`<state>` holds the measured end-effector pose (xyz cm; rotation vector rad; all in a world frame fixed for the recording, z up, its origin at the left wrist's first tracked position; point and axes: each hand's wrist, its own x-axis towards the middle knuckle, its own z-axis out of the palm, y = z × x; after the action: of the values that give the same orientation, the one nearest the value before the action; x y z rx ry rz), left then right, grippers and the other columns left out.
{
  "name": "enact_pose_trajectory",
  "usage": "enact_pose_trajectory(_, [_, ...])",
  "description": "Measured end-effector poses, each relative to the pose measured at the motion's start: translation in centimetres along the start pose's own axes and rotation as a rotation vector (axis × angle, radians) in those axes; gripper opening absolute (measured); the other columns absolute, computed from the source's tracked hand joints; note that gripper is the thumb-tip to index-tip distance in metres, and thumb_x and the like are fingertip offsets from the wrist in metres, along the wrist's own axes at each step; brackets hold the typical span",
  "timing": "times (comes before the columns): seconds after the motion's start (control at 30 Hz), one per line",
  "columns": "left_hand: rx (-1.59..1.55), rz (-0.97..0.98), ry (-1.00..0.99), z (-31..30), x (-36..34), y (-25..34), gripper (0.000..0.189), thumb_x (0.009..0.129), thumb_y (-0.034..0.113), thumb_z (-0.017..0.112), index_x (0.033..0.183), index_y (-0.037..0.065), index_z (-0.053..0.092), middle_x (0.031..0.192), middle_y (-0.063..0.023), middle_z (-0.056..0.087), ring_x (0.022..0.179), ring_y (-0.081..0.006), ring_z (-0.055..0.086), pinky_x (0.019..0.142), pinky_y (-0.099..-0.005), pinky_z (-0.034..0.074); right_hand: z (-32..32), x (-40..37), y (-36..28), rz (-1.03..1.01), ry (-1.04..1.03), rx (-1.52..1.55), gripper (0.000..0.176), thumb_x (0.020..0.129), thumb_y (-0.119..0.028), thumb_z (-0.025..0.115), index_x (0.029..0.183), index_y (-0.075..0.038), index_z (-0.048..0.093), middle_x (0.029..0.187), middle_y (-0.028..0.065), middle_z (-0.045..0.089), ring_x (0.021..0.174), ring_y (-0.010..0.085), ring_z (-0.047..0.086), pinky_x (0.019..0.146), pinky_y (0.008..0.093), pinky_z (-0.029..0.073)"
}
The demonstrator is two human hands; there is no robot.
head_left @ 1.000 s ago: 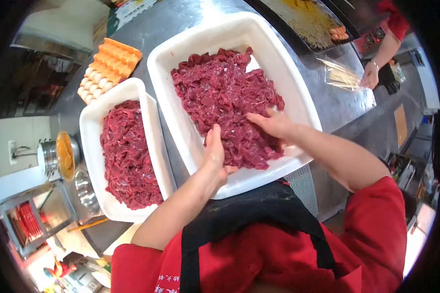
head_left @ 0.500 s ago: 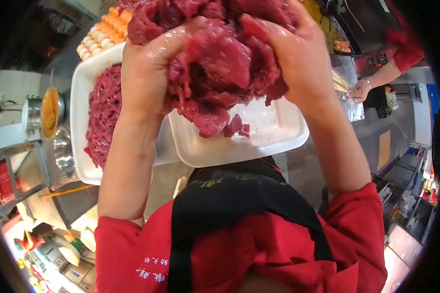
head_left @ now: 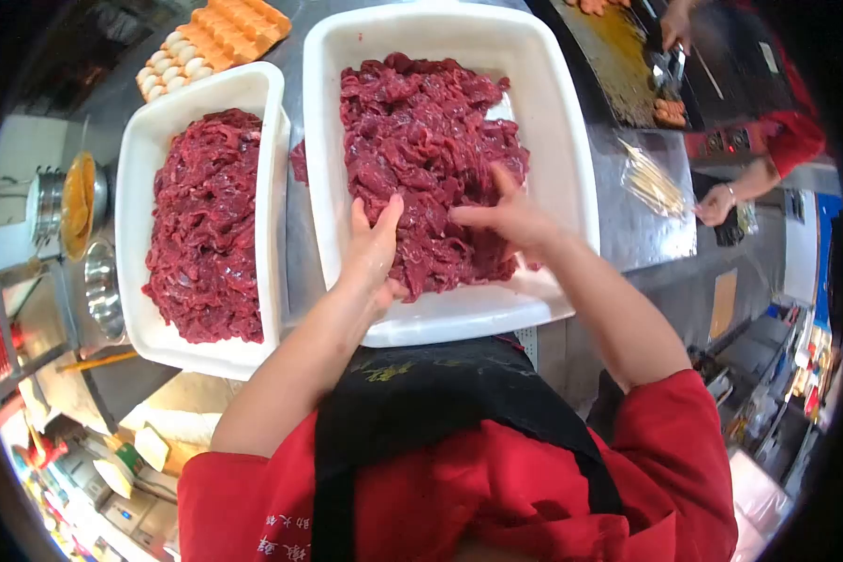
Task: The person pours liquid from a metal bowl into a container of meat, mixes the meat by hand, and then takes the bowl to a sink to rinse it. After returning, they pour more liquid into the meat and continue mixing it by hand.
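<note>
Sliced raw red meat (head_left: pixel 421 150) lies heaped in a large white tub (head_left: pixel 567 169) in front of me. My left hand (head_left: pixel 375 248) is at the heap's near left edge, fingers apart, some of them hidden against the meat. My right hand (head_left: pixel 515 220) is over the near right part of the heap, its fingers spread and touching the meat. Neither hand lifts any meat. A second white tub (head_left: pixel 272 187) on the left holds another heap of red meat (head_left: pixel 206 225).
Egg trays (head_left: pixel 220 42) stand at the upper left. A griddle (head_left: pixel 609 70) is at the upper right, beside bagged skewers (head_left: pixel 654 183). A co-worker's hand (head_left: pixel 717 204) is near the bag. A metal bowl (head_left: pixel 103 286) sits at the far left.
The meat that both hands held up is down in the tub. My hands have lowered and opened. The tubs now show more fully, and another co-worker's hand appears near the griddle.
</note>
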<state>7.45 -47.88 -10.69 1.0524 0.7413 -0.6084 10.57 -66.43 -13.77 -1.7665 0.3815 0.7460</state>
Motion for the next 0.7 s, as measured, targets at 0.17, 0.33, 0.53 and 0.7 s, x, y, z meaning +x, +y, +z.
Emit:
enact_pose_trajectory(0.17, [-0.210, 0.106, 0.000, 1.8, 3.0, 0.9, 0.060, 0.087, 0.027, 0.060, 0.137, 0.017, 0.029, 0.129, -0.0129, 0.047, 0.109, -0.0321, 0.054, 0.086, -0.0517, 0.050, 3.0, -0.4, -3.8, -0.063, -0.271, 0.316, 0.065, 0.069, -0.009, 0.075, 0.125, 0.001, 0.043, 0.115, 0.0160, 0.057, 0.100, 0.0239, 0.059, 0.084, 0.0340, 0.051])
enact_pose_trajectory(0.33, [-0.063, 0.689, -0.150, 5.3, -3.3, 5.6, 0.040, 0.087, 0.011, 0.059, 0.124, 0.006, 0.046, 0.114, -0.0081, 0.057, 0.104, -0.0180, 0.057, 0.088, -0.0333, 0.048, -2.0, -5.5, -11.0, -0.406, -0.148, 0.258, 0.053, 0.071, 0.004, 0.064, 0.121, 0.000, 0.048, 0.109, 0.0121, 0.062, 0.093, 0.0190, 0.063, 0.081, 0.0308, 0.052])
enact_pose_trajectory(0.53, [0.499, 1.278, -0.139, 5.5, -7.1, 5.2, 0.074, 0.076, 0.015, 0.070, 0.137, 0.001, 0.031, 0.128, -0.0246, 0.041, 0.117, -0.0379, 0.046, 0.101, -0.0388, 0.036, -4.2, -8.4, -15.0, -1.010, 0.114, 0.301, 0.048, 0.076, 0.012, 0.049, 0.122, 0.000, 0.051, 0.114, 0.0117, 0.060, 0.100, 0.0202, 0.061, 0.088, 0.0338, 0.050])
enact_pose_trajectory(0.7, [1.036, 0.919, 0.091, -2.2, -3.9, 2.9, 0.030, 0.078, 0.020, 0.066, 0.105, 0.007, 0.066, 0.102, -0.0203, 0.063, 0.093, -0.0349, 0.060, 0.083, -0.0408, 0.048, 0.9, -1.0, -9.2, -0.710, 0.076, -0.774, 0.036, 0.066, -0.007, 0.066, 0.103, -0.006, 0.062, 0.108, 0.0126, 0.062, 0.102, 0.0311, 0.057, 0.090, 0.0412, 0.045])
